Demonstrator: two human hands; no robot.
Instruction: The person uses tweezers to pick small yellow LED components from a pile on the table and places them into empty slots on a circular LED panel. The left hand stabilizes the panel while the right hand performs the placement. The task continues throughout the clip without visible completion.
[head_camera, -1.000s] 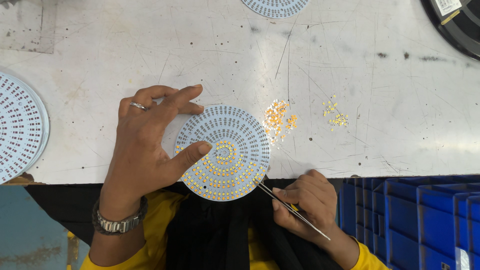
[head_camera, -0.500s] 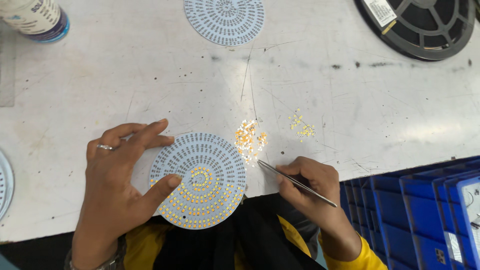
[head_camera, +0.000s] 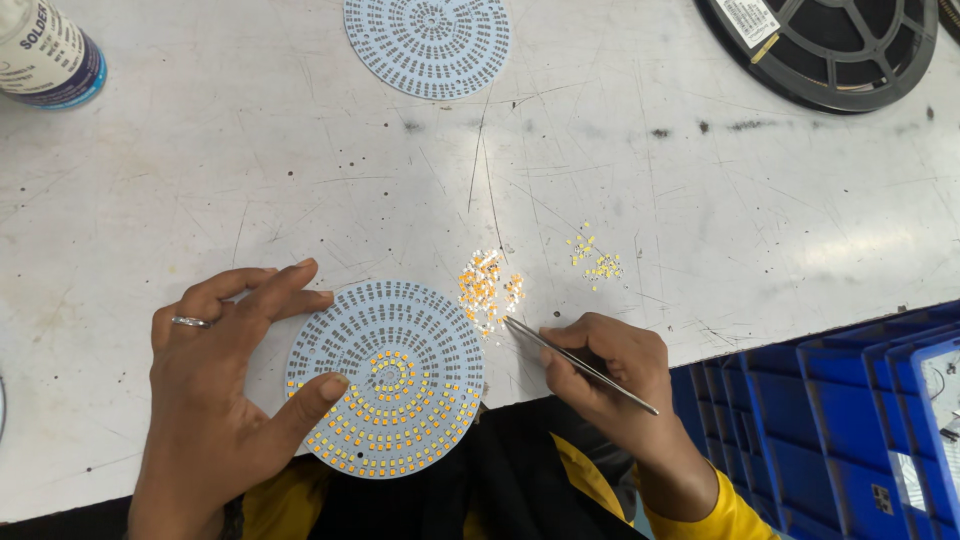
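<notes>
Your right hand (head_camera: 605, 375) pinched a pair of tweezers (head_camera: 578, 364) low in the frame, right of centre, fingers closed around the shaft; its tips reached the lower edge of a small heap of chips (head_camera: 487, 287), orange and white, and whether they held one was too small to tell. Your left hand (head_camera: 215, 385) lay flat at lower left with nothing gripped, spread fingers resting on the left rim of the round board (head_camera: 388, 375), the thumb pressed onto its face, a ring on one finger. The board sat at bottom centre, hanging slightly over the table's near edge, its inner rings filled with yellow chips and the outer rings bare. A second, smaller scatter (head_camera: 595, 262) lay just right of the heap. Further out on the scratched white table (head_camera: 250, 180), another bare board (head_camera: 428, 40) lay at top centre, a bottle (head_camera: 45, 55) stood at upper left, a black reel (head_camera: 825, 45) lay at upper right, and blue bins (head_camera: 850, 430) filled the lower right.
</notes>
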